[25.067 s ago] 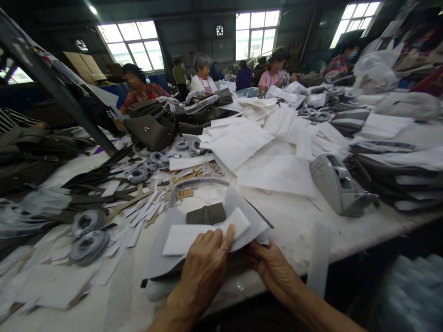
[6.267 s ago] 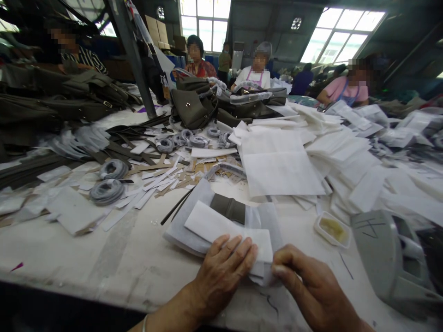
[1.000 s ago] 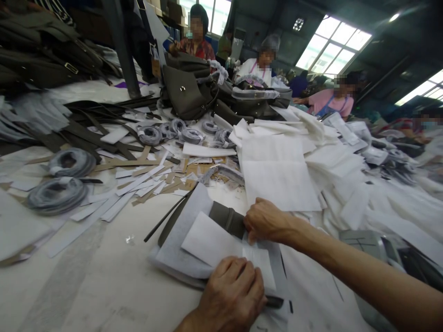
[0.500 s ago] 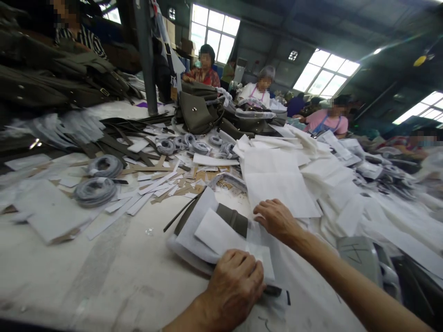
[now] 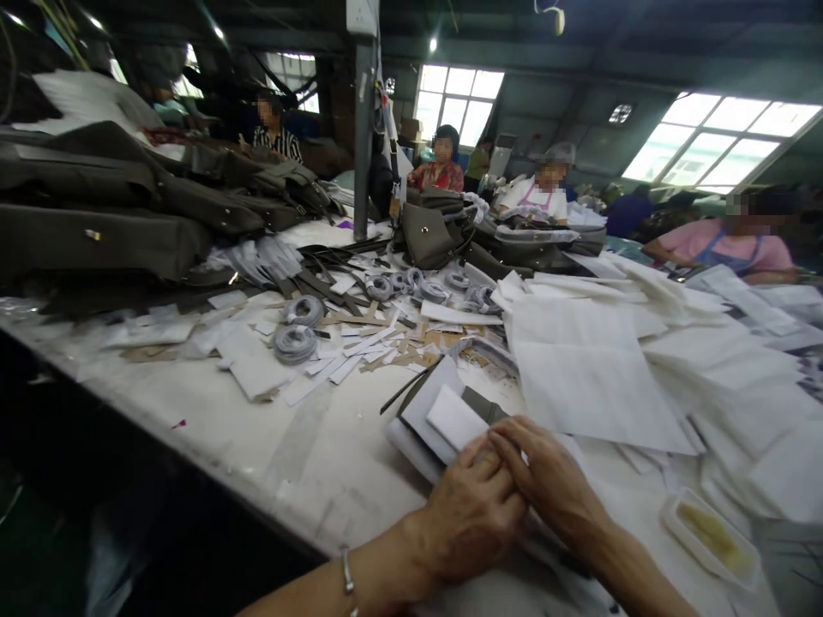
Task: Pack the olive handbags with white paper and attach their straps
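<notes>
A dark olive handbag [image 5: 483, 406] lies on the table in front of me, partly covered by thin grey-white wrapping [image 5: 417, 411]. On top of it rests a folded white foam sheet [image 5: 453, 417]. My left hand [image 5: 479, 506] is closed over the near end of that sheet, fingers curled. Touching it from the right is my right hand [image 5: 549, 480], its fingers bent and pressed together by the left fingertips; whatever they pinch is hidden. The bag's wrapped handle [image 5: 492, 353] loops out at the far side. Both hands cover the bag's near part.
White foam sheets [image 5: 591, 368] pile up at the right, near a plastic tray [image 5: 711, 536] holding something yellowish. Coiled wrapped straps [image 5: 296, 343] and paper scraps lie left of centre. Olive bags [image 5: 103, 236] are heaped at far left. A post [image 5: 363, 137] stands behind; several people sit beyond.
My right hand has come down and left from the wrapping's far edge to meet my left hand. The view has swung left, showing the table's front edge.
</notes>
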Tool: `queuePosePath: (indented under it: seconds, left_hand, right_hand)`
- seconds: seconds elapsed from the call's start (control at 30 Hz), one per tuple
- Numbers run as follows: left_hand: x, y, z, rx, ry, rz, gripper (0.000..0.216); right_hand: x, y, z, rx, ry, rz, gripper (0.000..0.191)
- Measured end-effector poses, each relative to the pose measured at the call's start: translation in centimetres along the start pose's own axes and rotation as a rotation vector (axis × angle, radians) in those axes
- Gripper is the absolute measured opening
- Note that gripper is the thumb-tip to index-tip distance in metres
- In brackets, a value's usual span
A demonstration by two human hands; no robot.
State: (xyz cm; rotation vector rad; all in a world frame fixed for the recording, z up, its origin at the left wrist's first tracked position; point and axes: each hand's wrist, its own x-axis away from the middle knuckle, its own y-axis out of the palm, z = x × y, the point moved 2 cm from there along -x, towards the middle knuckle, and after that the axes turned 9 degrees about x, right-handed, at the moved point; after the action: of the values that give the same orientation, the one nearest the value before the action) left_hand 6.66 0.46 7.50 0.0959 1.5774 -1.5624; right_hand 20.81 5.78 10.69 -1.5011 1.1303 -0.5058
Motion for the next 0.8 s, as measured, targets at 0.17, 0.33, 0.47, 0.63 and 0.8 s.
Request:
queuePosePath:
  seconds: [0.17, 0.33, 0.47, 0.63, 0.8]
  left_hand:
    - [1.8, -4.9, -4.0, -0.12, -0.085, -0.031, 0.041]
    - [3.5, -6.6, -7.8, -0.062, -0.246, -0.049, 0.046]
    - [4.7, -5.4, -7.2, 0.024, -0.398, -0.046, 0.039]
    - [5.0, -4.2, -1.9, 0.128, -0.49, -0.09, 0.05]
    - [4.7, -3.5, 0.5, 0.214, -0.38, -0.189, 0.051]
  right_hand:
    - [1.1, 2.2, 0.0, -0.126, 0.047, 0.08, 0.021]
    - [1.2, 2.3, 0.6, -0.108, 0.032, 0.087, 0.021]
    - [0.5, 1.4, -0.1, -0.058, 0.003, 0.028, 0.02]
    - [0.0, 0.4, -2.5, -0.02, -0.073, 0.015, 0.021]
    - [0.4, 2.3, -3.5, -0.105, -0.036, -0.013, 0.023]
